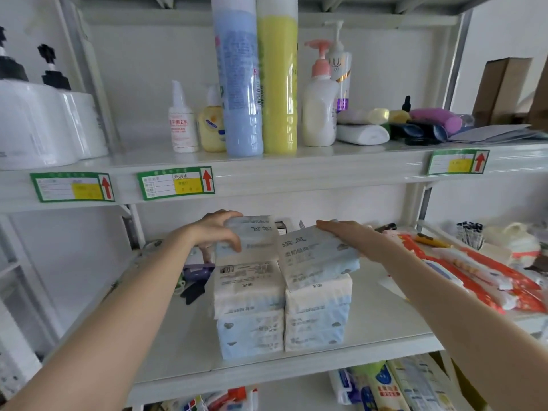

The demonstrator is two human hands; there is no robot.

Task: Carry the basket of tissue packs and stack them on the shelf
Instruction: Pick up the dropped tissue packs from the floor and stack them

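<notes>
Two stacks of white-and-blue tissue packs stand side by side on the middle shelf (178, 345). My left hand (218, 229) grips the top pack of the left stack (252, 241), thumb in front and fingers over its far edge. My right hand (350, 234) lies flat with straight fingers on the top pack of the right stack (317, 259), which sits tilted and askew. Below them, the left stack (249, 310) and the right stack (318, 318) each show two more packs. No basket is in view.
Orange-and-white packets (474, 277) lie to the right on the same shelf, dark small items (194, 280) to the left. The shelf above holds tall blue and yellow rolls (255, 78), pump bottles (320, 105) and white rolls (44, 123). More packaged goods (385, 387) sit below.
</notes>
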